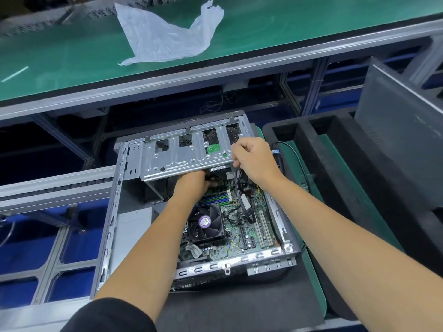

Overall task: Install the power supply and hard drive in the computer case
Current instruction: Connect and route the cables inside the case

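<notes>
Green matting is covering the far bench (72,56), and a crumpled plastic bag (167,34) is lying on it, well apart from the action. Nearer in, the open case (115,212) is lying on its side on a black mat (239,305), board facing up, with a dark panel (402,130) leaning at the right. Inside, the fan (206,225) is sitting in the middle of the motherboard (249,240), and a grey metal box (134,233), possibly the power supply, is lying along the case's left side. At the far end the drive cage (177,152) is spanning the case, and a drive's green circuit board (214,148) is showing through one of its openings. Now the left hand (191,183) is reaching under the cage's near edge, fingers tucked out of sight among the wires there, so whether it is gripping anything cannot be told. The right hand (254,159) is hovering over the cage's right end, fingers curling tight and pinching a black cable (239,188) that is running down onto the board. Both forearms are stretching across the case from the near edge.
</notes>
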Demonstrator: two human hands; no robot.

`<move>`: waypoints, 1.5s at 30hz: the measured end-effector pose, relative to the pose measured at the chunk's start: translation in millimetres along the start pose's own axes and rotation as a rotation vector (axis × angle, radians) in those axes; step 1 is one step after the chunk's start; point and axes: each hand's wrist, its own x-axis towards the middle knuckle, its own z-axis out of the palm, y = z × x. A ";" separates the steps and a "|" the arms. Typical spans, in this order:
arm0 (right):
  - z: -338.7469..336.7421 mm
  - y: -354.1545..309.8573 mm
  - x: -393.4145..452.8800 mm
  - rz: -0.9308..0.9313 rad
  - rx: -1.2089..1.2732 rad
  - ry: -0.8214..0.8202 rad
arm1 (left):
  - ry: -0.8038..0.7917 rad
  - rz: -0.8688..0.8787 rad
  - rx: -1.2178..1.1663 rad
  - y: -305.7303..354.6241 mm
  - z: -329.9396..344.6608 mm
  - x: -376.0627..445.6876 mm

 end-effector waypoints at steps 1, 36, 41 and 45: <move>0.1 -0.1 0.0 0.000 0.000 0.000 | 0.035 0.022 0.008 -1.3 1.6 -1.7; 0.0 -1.1 -0.8 -0.020 -0.060 0.000 | -0.006 -0.036 -0.045 -8.9 15.2 4.0; -0.5 -2.1 -1.3 -0.028 -0.058 0.002 | 0.030 0.059 -0.026 -8.7 16.6 4.6; -1.1 -2.8 -2.4 -0.042 -0.073 0.005 | 0.038 0.127 0.056 -3.6 11.7 3.5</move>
